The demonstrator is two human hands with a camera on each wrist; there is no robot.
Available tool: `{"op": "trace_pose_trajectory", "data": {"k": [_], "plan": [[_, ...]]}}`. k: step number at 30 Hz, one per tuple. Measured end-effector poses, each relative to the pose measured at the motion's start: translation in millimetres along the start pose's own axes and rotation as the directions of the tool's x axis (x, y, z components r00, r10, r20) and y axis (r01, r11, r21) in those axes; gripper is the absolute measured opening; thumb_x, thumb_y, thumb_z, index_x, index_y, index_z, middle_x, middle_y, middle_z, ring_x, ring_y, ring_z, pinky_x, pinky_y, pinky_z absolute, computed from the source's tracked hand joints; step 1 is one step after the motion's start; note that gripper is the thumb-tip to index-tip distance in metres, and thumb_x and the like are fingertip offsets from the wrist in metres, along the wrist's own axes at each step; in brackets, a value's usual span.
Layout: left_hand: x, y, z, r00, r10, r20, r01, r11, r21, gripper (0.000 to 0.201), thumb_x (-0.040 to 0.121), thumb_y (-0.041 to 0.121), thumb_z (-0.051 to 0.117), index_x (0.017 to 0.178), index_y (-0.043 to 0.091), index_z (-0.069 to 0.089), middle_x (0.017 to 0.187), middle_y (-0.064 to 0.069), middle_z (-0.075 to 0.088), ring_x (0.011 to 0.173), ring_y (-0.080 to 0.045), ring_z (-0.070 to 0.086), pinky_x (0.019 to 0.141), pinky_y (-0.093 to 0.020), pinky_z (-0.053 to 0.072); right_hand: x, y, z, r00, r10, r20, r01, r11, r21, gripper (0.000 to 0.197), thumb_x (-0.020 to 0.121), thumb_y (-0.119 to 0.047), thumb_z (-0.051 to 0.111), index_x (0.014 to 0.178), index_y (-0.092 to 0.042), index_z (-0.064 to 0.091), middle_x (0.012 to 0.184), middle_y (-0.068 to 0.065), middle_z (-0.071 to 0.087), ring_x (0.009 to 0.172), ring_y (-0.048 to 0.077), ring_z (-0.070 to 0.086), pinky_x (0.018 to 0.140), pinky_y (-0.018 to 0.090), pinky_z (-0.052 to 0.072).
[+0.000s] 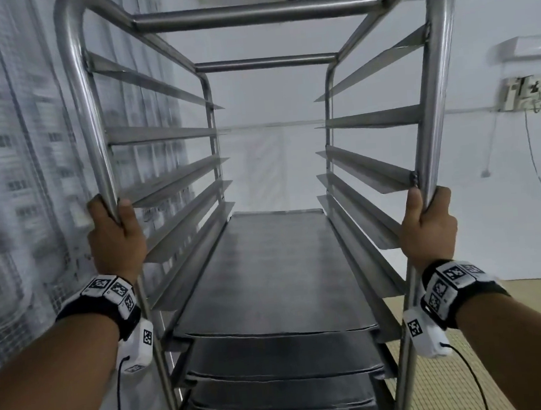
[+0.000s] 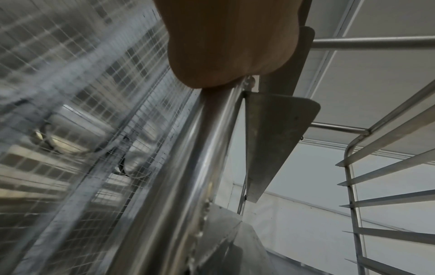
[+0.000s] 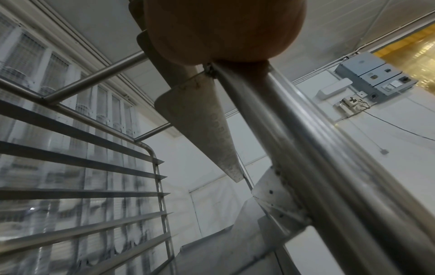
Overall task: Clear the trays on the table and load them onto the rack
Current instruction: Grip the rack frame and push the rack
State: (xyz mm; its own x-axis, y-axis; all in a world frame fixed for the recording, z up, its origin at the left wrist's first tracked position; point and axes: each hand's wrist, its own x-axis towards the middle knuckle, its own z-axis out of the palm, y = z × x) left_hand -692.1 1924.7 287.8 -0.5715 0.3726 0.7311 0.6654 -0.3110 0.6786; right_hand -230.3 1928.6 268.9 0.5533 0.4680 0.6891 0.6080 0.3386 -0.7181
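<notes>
A tall steel tray rack [image 1: 258, 11] fills the head view, with angled slide rails on both sides. Several flat dark metal trays [image 1: 268, 270] sit stacked on its lower rails; the upper rails hold nothing. My left hand [image 1: 114, 233] grips the rack's near left upright post [image 1: 87, 129], fingers and thumb curled round the tube. My right hand [image 1: 427, 220] grips the near right upright post [image 1: 439, 98] the same way. The left wrist view shows the left hand [image 2: 226, 42] on the tube [image 2: 179, 186]; the right wrist view shows the right hand [image 3: 221, 29] on its tube [image 3: 306, 158].
A mesh-covered window wall [image 1: 7, 162] runs close along the left of the rack. White walls stand ahead and to the right, with an electrical box [image 1: 521, 91] and hanging cable [image 1: 540, 161] on the right wall. Tiled floor [image 1: 440, 369] shows at lower right.
</notes>
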Motion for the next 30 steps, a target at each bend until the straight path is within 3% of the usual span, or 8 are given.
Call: {"op": "trace_pose_trajectory", "data": {"k": [4,12,20,24,30], "plan": [[11.0,-8.4,35.3,0.999,0.042,-0.013,-0.043,0.999,-0.028,0.053,0.105,0.048,0.035,0.138,0.008,0.039,0.099,-0.026,0.067,0.079,-0.048,0.063,0.065,-0.044,0.045,22.2,18.0,25.2,1.000,-0.007,-0.001,0.007,1.000,-0.004,0.037,0.105,-0.045,0.039,0.108,-0.008,0.037,0.062,0.009,0.051,0.061,0.038,0.052,0.058,0.040,0.039],[37.5,-35.9,103.0,0.999,0.041,-0.004,-0.041,0.997,-0.072,0.046,0.105,0.044,0.037,0.134,0.008,0.040,0.082,-0.005,0.058,0.063,-0.027,0.052,0.058,-0.033,0.038,57.2,45.0,90.2,1.000,0.000,-0.020,0.000,1.000,-0.018,0.041,0.105,-0.047,0.037,0.109,-0.006,0.038,0.063,0.014,0.051,0.061,0.038,0.051,0.057,0.042,0.041],[76.0,-70.5,175.5,0.999,0.007,0.034,-0.005,0.996,-0.086,0.048,0.105,0.044,0.038,0.135,0.008,0.040,0.090,-0.016,0.064,0.077,-0.044,0.062,0.061,-0.035,0.037,89.1,65.4,165.9,0.999,0.030,-0.036,-0.031,0.999,-0.019,0.038,0.105,-0.045,0.038,0.108,-0.007,0.038,0.062,0.010,0.049,0.057,0.034,0.047,0.056,0.038,0.034],[94.1,-83.5,209.6,0.998,0.002,0.058,0.003,0.997,-0.079,0.048,0.105,0.042,0.039,0.137,0.007,0.038,0.102,-0.028,0.066,0.085,-0.049,0.062,0.065,-0.036,0.035,105.6,75.6,206.1,0.998,0.052,-0.046,-0.054,0.998,-0.036,0.035,0.105,-0.047,0.038,0.104,-0.012,0.035,0.062,0.010,0.049,0.058,0.033,0.048,0.057,0.037,0.033],[122.9,-108.7,265.2,0.997,0.028,0.068,-0.021,0.995,-0.094,0.046,0.105,0.038,0.041,0.136,0.002,0.039,0.100,-0.029,0.067,0.084,-0.049,0.063,0.065,-0.035,0.036,132.4,91.6,261.7,0.994,0.083,-0.075,-0.088,0.994,-0.062,0.037,0.105,-0.047,0.038,0.106,-0.010,0.038,0.062,0.007,0.046,0.064,0.038,0.048,0.060,0.039,0.036]]}}
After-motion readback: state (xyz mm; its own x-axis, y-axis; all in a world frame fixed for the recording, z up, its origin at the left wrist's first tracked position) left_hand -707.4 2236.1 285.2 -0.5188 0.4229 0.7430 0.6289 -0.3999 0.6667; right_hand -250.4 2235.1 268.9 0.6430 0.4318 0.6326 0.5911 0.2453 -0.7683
